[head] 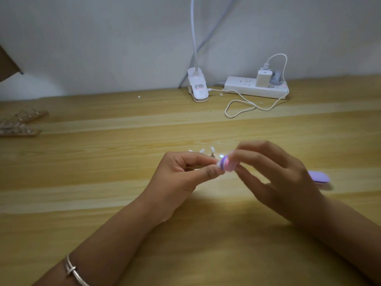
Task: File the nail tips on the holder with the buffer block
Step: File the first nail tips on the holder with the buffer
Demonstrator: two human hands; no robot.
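My right hand (pixel 276 178) pinches a small buffer block (pixel 226 164) with purple, pink and white layers between thumb and fingers. Its end meets the fingertips of my left hand (pixel 181 178), which pinch something small and pale; the block and fingers mostly hide it. Just behind my left hand, several clear nail tips (pixel 203 151) stand up from a holder on the wooden table (pixel 103 182); the holder's base is hidden by my fingers. A small round silvery piece (pixel 221 156) shows beside them.
A purple oblong object (pixel 319 176) lies right of my right hand. At the back stand a white clip lamp (pixel 198 89), a power strip (pixel 255 87) with charger and a looped white cable (pixel 243 108). More nail-tip holders (pixel 20 124) lie at far left.
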